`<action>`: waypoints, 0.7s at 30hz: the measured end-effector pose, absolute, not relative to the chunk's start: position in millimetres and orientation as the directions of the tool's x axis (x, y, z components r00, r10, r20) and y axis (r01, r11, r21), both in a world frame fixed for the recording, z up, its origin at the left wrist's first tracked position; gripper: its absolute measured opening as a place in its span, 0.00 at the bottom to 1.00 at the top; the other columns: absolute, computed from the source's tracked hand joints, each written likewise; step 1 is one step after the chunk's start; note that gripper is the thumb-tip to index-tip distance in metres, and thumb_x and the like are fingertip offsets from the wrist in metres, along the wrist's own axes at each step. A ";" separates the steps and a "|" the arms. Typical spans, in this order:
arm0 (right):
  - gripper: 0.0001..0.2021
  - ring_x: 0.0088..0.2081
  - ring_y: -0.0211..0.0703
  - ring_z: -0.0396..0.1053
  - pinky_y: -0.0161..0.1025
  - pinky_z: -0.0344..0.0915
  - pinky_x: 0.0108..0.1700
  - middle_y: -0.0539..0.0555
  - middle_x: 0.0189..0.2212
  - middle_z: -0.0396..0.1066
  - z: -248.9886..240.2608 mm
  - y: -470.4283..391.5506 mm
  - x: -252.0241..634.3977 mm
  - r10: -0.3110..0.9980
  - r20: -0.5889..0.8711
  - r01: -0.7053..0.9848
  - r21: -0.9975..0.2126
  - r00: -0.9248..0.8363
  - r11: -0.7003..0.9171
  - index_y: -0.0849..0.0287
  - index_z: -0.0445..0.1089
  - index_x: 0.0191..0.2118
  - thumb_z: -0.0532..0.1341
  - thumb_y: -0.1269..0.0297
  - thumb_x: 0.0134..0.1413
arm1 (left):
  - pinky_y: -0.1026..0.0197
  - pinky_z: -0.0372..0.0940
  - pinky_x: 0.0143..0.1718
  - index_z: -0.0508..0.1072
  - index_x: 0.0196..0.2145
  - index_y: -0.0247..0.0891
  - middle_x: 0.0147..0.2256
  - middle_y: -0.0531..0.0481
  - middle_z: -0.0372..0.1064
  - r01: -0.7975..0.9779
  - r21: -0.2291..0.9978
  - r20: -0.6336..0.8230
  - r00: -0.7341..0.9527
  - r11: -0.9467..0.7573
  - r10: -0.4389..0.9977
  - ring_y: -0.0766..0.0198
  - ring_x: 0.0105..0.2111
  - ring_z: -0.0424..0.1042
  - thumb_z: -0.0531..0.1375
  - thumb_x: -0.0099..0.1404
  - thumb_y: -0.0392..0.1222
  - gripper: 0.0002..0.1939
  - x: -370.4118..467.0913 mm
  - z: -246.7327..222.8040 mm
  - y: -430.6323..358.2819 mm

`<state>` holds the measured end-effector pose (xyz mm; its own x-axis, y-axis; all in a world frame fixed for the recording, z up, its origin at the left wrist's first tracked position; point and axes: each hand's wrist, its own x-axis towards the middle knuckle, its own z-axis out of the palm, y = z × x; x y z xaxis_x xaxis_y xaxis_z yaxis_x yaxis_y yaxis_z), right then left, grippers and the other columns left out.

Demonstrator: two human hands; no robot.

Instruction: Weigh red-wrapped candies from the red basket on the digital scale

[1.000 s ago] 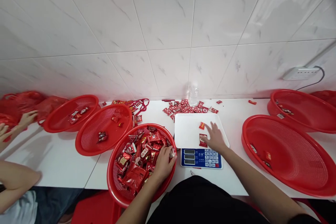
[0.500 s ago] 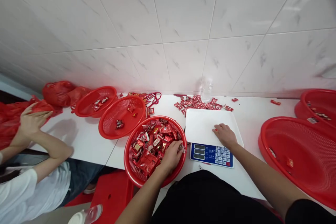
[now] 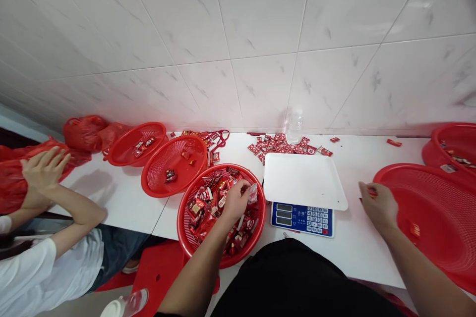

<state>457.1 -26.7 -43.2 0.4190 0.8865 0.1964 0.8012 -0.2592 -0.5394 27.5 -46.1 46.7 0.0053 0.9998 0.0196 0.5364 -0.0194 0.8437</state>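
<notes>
My left hand (image 3: 235, 203) is over a red basket (image 3: 181, 228) full of red-wrapped packets, its fingers closed on a small clear and pink packet (image 3: 253, 193). My right hand (image 3: 378, 205) is at the left rim of a large red basket (image 3: 446, 218) on the right, fingers curled round a small red packet (image 3: 372, 192). Between my hands a white tray (image 3: 303, 181) rests on a blue scale (image 3: 302, 219); only a few tiny specks show on it.
Small red packets (image 3: 277, 144) and a clear bottle (image 3: 295, 129) lie by the wall. Two red baskets (image 3: 174, 166) (image 3: 137, 143) and red bags (image 3: 85, 132) stand left, near another person's hands (image 3: 44, 171). A second basket (image 3: 455, 148) is back right.
My right hand has left the white tray and moved right to the large basket. My left hand has lifted slightly up and left from the packets, with the clear packet in its fingers.
</notes>
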 end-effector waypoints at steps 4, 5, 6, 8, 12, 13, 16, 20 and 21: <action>0.22 0.37 0.60 0.65 0.50 0.58 0.31 0.65 0.34 0.70 -42.2 -52.9 518.4 0.798 0.145 0.736 -0.508 0.584 -0.446 0.55 0.69 0.34 0.49 0.42 0.50 | 0.64 0.63 0.35 0.67 0.34 0.37 0.31 0.52 0.67 0.305 0.952 -0.013 -0.057 0.030 0.998 0.66 0.31 0.67 0.58 0.58 0.45 0.09 40.2 47.1 -20.9; 0.23 0.37 0.62 0.66 0.52 0.58 0.31 0.66 0.34 0.70 -43.9 -58.4 528.8 0.782 0.132 0.722 -0.501 0.609 -0.477 0.55 0.69 0.35 0.49 0.42 0.50 | 0.64 0.64 0.34 0.66 0.35 0.38 0.31 0.52 0.67 0.235 0.970 -0.046 -0.056 0.058 0.997 0.66 0.31 0.67 0.59 0.57 0.45 0.10 48.0 44.5 -14.1; 0.23 0.37 0.63 0.66 0.53 0.58 0.31 0.66 0.34 0.69 -46.0 -63.0 536.9 0.770 0.123 0.712 -0.493 0.626 -0.500 0.55 0.69 0.35 0.48 0.42 0.50 | 0.64 0.65 0.32 0.66 0.36 0.38 0.31 0.52 0.67 0.169 0.981 -0.086 -0.043 0.092 0.995 0.66 0.30 0.68 0.60 0.56 0.46 0.12 57.2 41.0 -7.4; 0.23 0.35 0.63 0.67 0.54 0.58 0.30 0.67 0.33 0.68 -50.6 -69.5 546.9 0.764 0.104 0.707 -0.476 0.636 -0.523 0.55 0.70 0.35 0.49 0.43 0.49 | 0.62 0.66 0.32 0.65 0.38 0.38 0.32 0.51 0.67 0.074 0.983 -0.166 0.003 0.165 0.986 0.65 0.31 0.69 0.61 0.55 0.47 0.15 77.1 32.6 4.5; 0.21 0.27 0.57 0.67 0.50 0.57 0.24 0.67 0.31 0.68 -57.2 -74.6 552.1 0.786 0.087 0.722 -0.467 0.612 -0.511 0.56 0.70 0.32 0.51 0.44 0.48 | 0.56 0.67 0.39 0.63 0.46 0.37 0.38 0.45 0.68 0.150 0.966 -0.222 0.063 0.211 0.973 0.61 0.39 0.71 0.59 0.58 0.45 0.19 101.7 16.5 18.6; 0.21 0.25 0.55 0.67 0.49 0.57 0.23 0.66 0.31 0.68 -58.3 -75.3 552.3 0.789 0.084 0.725 -0.465 0.608 -0.509 0.56 0.70 0.32 0.51 0.44 0.48 | 0.55 0.66 0.42 0.62 0.47 0.37 0.40 0.44 0.68 0.218 0.959 -0.200 0.057 0.183 0.978 0.59 0.41 0.70 0.59 0.58 0.44 0.20 101.6 13.9 19.5; 0.21 0.26 0.54 0.67 0.48 0.57 0.22 0.65 0.32 0.68 -59.7 -76.8 551.4 0.790 0.126 0.743 -0.454 0.600 -0.491 0.56 0.71 0.34 0.51 0.45 0.49 | 0.53 0.60 0.50 0.64 0.48 0.38 0.47 0.42 0.66 0.431 0.901 -0.078 0.045 0.051 0.996 0.57 0.50 0.65 0.58 0.59 0.41 0.19 86.9 11.3 15.5; 0.21 0.38 0.60 0.67 0.52 0.62 0.32 0.66 0.36 0.69 -55.0 -70.9 536.2 0.810 0.267 0.812 -0.447 0.522 -0.375 0.59 0.70 0.38 0.49 0.48 0.53 | 0.53 0.58 0.52 0.68 0.44 0.38 0.45 0.44 0.68 0.616 0.787 -0.050 0.126 -0.039 0.991 0.58 0.48 0.66 0.54 0.60 0.40 0.13 54.5 17.1 -7.8; 0.22 0.41 0.59 0.66 0.52 0.63 0.35 0.66 0.37 0.70 -52.9 -67.4 526.9 0.823 0.295 0.830 -0.452 0.485 -0.327 0.60 0.70 0.39 0.48 0.49 0.54 | 0.54 0.59 0.51 0.69 0.42 0.38 0.43 0.45 0.69 0.640 0.767 -0.075 0.169 -0.051 0.983 0.58 0.46 0.67 0.54 0.61 0.40 0.12 47.7 18.4 -16.6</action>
